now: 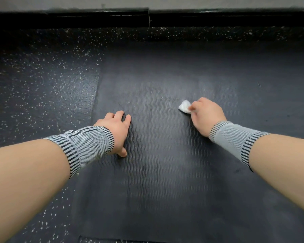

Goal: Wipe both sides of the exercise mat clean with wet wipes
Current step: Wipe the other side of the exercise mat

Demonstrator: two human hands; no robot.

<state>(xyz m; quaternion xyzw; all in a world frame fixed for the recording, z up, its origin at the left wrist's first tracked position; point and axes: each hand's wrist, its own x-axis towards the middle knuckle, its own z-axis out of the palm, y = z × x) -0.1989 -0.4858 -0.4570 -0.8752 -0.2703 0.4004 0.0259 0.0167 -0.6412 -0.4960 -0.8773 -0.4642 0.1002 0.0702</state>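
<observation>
A black exercise mat (161,172) with a wavy ribbed surface lies flat on the floor and fills the middle and right of the view. My right hand (204,116) grips a small folded white wet wipe (185,106) and holds it against the mat, right of centre. My left hand (118,129) rests on the mat near its left edge, with fingers spread and bent at the tips. Both wrists wear grey striped knit bands.
Dark speckled rubber flooring (39,95) surrounds the mat on the left and at the back. A black baseboard (95,18) and a grey wall run along the far side. The mat's near edge (112,238) shows at the bottom.
</observation>
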